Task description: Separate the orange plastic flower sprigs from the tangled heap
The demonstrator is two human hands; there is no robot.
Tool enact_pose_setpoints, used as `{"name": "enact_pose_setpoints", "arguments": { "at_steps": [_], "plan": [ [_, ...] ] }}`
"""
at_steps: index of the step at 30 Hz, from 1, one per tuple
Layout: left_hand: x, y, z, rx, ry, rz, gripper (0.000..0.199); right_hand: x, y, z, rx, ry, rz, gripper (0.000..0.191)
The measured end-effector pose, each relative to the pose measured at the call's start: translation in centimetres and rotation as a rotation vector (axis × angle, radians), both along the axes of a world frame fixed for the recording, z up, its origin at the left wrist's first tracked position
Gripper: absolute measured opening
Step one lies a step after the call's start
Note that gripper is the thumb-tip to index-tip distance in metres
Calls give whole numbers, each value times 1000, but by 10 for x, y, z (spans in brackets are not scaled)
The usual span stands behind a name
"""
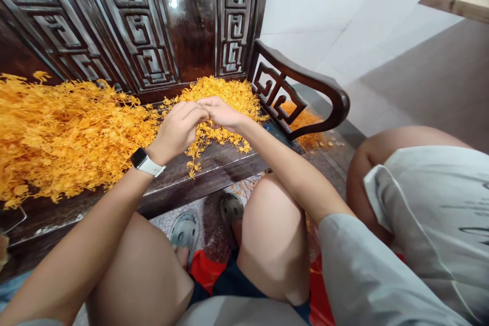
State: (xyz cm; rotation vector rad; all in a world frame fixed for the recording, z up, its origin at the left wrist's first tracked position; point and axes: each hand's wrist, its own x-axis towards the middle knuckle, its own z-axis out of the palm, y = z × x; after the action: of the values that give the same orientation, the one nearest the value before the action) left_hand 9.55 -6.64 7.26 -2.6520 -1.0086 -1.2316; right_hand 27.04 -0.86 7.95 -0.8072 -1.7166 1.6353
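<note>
My left hand [176,128], with a watch [147,162] on its wrist, and my right hand [221,113] meet over a dark wooden bench [225,163]. Both have their fingers pinched closed against each other. A yellow-orange plastic strand [194,155] with small flower-like ends hangs below them, and its upper end is hidden by the fingers. Beyond and under the hands lies a loose heap of small yellow pieces [233,92]. To the left, a much larger tangled heap of the same yellow strands [72,137] covers the seat.
The bench has a carved backrest [194,35] and a curved armrest [332,97]. Orange pieces [305,125] lie on the floor beyond the armrest. Another person's grey shirt [439,188] and bent leg are close on the right. A wooden board edge [454,6] juts in at upper right.
</note>
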Motion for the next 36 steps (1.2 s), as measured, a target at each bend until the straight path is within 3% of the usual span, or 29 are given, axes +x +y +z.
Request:
{"name": "enact_pose_setpoints", "arguments": {
  "at_steps": [5,9,13,18,22,26,32,36],
  "plan": [
    [5,-3,9,-121,-185,-17,14,1,1,-1,-68,-18,80,37],
    [0,-3,19,-232,-178,-5,13,-1,1,-3,-45,-33,93,31],
    [-9,-4,30,-335,-109,-32,12,-3,3,1,162,-101,114,29],
    [-10,-9,37,-369,-71,-96,15,1,9,11,608,-220,241,27],
    [-11,-11,38,-411,-56,-181,15,4,10,16,702,-307,285,23],
    [-14,-9,41,-440,-26,-211,14,2,10,10,630,-232,287,19],
    [-8,-12,44,-169,160,-176,24,-4,0,-3,136,-24,131,10],
    [-3,-19,47,-98,200,-185,29,-4,-10,-2,23,34,200,7]
  ]
}}
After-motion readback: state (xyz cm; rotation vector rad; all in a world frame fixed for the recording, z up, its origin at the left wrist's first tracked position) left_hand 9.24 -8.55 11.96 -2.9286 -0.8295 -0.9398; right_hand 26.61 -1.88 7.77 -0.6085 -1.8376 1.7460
